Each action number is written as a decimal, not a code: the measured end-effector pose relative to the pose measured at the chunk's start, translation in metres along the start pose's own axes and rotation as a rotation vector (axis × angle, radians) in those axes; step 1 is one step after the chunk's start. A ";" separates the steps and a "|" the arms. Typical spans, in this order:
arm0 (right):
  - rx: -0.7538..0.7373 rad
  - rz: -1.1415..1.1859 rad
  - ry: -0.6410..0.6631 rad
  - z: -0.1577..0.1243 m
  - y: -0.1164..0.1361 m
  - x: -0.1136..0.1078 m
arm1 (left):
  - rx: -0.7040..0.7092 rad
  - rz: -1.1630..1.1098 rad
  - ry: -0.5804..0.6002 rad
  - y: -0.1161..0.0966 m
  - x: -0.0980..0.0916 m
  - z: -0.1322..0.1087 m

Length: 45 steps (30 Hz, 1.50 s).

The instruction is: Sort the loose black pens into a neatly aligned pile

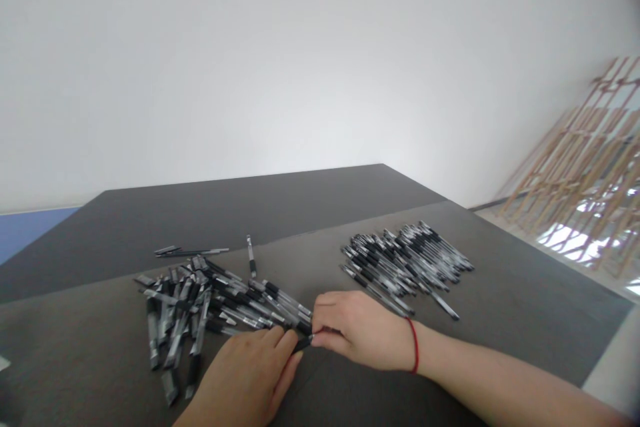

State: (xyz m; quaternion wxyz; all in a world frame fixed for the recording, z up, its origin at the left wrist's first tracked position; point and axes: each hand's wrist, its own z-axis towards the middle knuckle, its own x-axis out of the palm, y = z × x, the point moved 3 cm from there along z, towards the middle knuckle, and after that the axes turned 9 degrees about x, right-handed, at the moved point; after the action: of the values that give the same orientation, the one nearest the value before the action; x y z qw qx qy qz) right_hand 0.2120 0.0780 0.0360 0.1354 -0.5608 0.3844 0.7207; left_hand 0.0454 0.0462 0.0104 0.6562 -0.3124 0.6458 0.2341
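Observation:
Low in the middle of the head view, my left hand [257,370] is closed around a pen [303,345] with a black grip. My right hand [353,330], a red cord around its wrist, pinches the other end of the same pen at its tip. Most of that pen is hidden by my fingers. Just beyond and left of my hands lies a loose heap of clear-barrelled pens [240,300] with black grips. To the right, a second group of similar pens [410,260] lies mostly side by side on the dark table.
A single pen [251,257] lies behind the left heap, beside separate pen parts [193,252]. The dark table [260,203] reaches to a white wall [300,60]. Wooden racks [590,160] stand off its right side, and a blue surface [35,230] shows at the left.

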 end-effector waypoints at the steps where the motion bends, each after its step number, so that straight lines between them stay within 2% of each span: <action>1: 0.000 0.008 0.010 0.000 0.000 0.000 | 0.006 -0.001 -0.003 0.000 0.000 0.000; 8: 0.031 0.036 -0.005 -0.002 0.000 0.003 | 0.003 0.008 -0.005 0.001 0.001 0.000; 13: 0.030 -0.001 0.062 0.000 -0.002 0.007 | 0.014 0.027 -0.047 0.002 0.001 -0.001; 18: 0.031 -0.021 0.067 0.001 -0.004 0.005 | 0.006 0.061 -0.100 0.005 0.003 0.000; 24: 0.025 0.137 0.130 0.001 -0.011 0.004 | -0.014 0.034 -0.090 0.007 0.005 0.003; 27: 0.096 0.185 0.054 0.012 -0.022 -0.009 | -0.031 -0.002 -0.087 0.007 0.004 0.004; 31: 0.167 0.075 -0.103 0.059 -0.031 -0.027 | -0.025 -0.047 -0.104 0.006 0.003 0.005; 33: 0.133 -0.035 -0.084 0.099 -0.026 -0.027 | -0.018 -0.057 -0.124 0.005 0.003 0.004; 35: 0.079 -0.150 -0.024 0.143 -0.016 -0.019 | -0.012 -0.065 -0.144 0.004 0.003 0.003; 39: -0.001 -0.195 0.008 0.226 0.015 0.008 | -0.007 -0.089 -0.156 0.001 0.002 0.002; 42: -0.054 -0.212 0.016 0.273 0.039 0.030 | -0.008 -0.090 -0.148 0.000 0.001 0.003; 45: -0.081 -0.217 0.019 0.305 0.059 0.046 | 0.002 -0.092 -0.137 -0.001 0.000 0.004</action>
State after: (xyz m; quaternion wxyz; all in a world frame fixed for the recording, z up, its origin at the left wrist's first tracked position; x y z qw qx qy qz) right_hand -0.0549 0.2436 0.0411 0.1861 -0.6108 0.2932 0.7116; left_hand 0.0488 0.0483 0.0101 0.7092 -0.3242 0.5847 0.2239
